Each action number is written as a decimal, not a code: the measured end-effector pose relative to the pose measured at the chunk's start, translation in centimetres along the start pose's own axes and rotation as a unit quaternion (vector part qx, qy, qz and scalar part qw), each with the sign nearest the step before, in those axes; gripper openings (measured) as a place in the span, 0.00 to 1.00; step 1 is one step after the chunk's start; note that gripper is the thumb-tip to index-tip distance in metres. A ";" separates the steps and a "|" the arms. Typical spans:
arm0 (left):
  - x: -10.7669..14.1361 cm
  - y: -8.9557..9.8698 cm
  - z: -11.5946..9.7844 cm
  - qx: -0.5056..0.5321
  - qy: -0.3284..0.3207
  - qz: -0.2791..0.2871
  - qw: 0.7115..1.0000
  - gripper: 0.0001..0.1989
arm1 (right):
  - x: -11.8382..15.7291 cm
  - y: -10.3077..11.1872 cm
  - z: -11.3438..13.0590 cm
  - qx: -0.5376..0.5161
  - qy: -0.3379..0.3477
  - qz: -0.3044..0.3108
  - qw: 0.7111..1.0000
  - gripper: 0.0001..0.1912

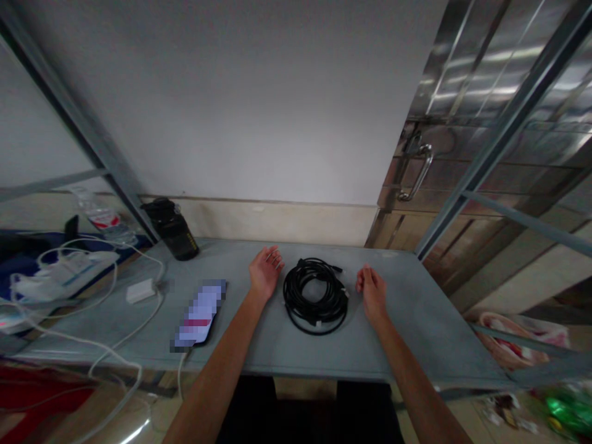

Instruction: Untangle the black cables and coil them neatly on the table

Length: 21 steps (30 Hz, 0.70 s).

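Observation:
A coiled black cable (290, 298) lies flat in a ring on the grey table (324, 359), with connector ends showing at its right side and lower edge. Just left of the coil is my left hand (266, 271), its fingers apart and holding nothing. On the other side, a small gap separates my right hand (372, 290) from the coil. Its fingers are curled together, and whatever they may hold is too small to make out.
At the left lie a phone (202, 313) with a plugged-in cable, a white adapter (141, 291) and white cords. Behind them stand a black bottle (173, 231) and a clear plastic bottle (105, 221). Metal frame posts rise at both sides, and a wall borders the back edge.

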<state>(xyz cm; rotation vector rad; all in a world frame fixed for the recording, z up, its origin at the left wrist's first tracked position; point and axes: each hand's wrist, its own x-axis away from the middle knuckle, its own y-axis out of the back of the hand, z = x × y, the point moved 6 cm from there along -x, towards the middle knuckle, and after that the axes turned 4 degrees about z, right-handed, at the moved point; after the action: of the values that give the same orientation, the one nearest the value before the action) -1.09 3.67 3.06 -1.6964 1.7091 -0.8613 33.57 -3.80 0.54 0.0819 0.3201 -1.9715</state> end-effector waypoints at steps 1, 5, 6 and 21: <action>0.0 0.0 0.0 0.001 0.001 0.000 1.000 0.12 | 0.0 0.0 0.0 0.001 0.000 0.001 1.000 0.33; 0.0 -0.1 0.0 0.004 0.003 -0.003 1.000 0.12 | 0.0 0.0 0.1 0.008 0.005 0.002 1.000 0.33; 0.1 -0.1 0.0 0.004 0.003 -0.004 1.000 0.13 | 0.0 0.0 0.2 0.011 0.005 0.003 1.000 0.33; 0.1 -0.1 -0.1 0.001 0.003 -0.001 1.000 0.11 | 0.6 -0.4 1.5 0.079 0.035 0.021 0.996 0.33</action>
<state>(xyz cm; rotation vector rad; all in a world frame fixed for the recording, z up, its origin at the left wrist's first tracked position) -1.12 3.60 3.15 -1.6959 1.7113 -0.8700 33.12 -4.59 1.97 0.2584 0.2046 -1.9526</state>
